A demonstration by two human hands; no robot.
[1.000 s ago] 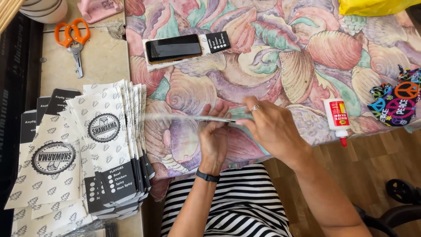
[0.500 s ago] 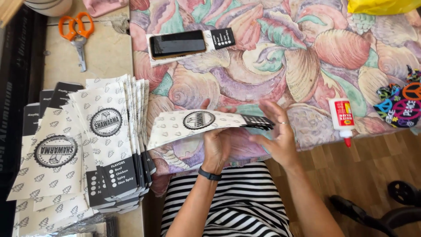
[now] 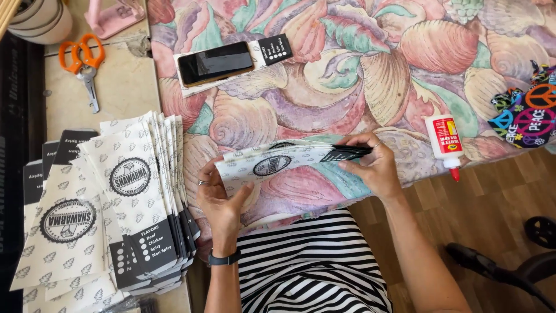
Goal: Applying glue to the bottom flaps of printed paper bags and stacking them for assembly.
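Note:
A white printed paper bag (image 3: 278, 162) with a round black logo and a black end lies nearly flat above the shell-patterned tablecloth (image 3: 324, 75). My left hand (image 3: 220, 197) grips its left end, thumb on top. My right hand (image 3: 373, 165) pinches the black right end between fingers and thumb. Both hands hold the bag just above the table's near edge, over my striped shirt.
A fanned stack of matching paper bags (image 3: 133, 191) lies at the left. A black phone (image 3: 214, 62) rests on another flat bag at the back. Orange-handled scissors (image 3: 86, 61) sit far left, a white glue bottle (image 3: 446, 142) stands right, and a colourful cloth (image 3: 527, 113) lies beyond it.
The bag was edge-on between my hands, then turned face up showing its logo. Now it is held lower and flatter, my left hand on its left end.

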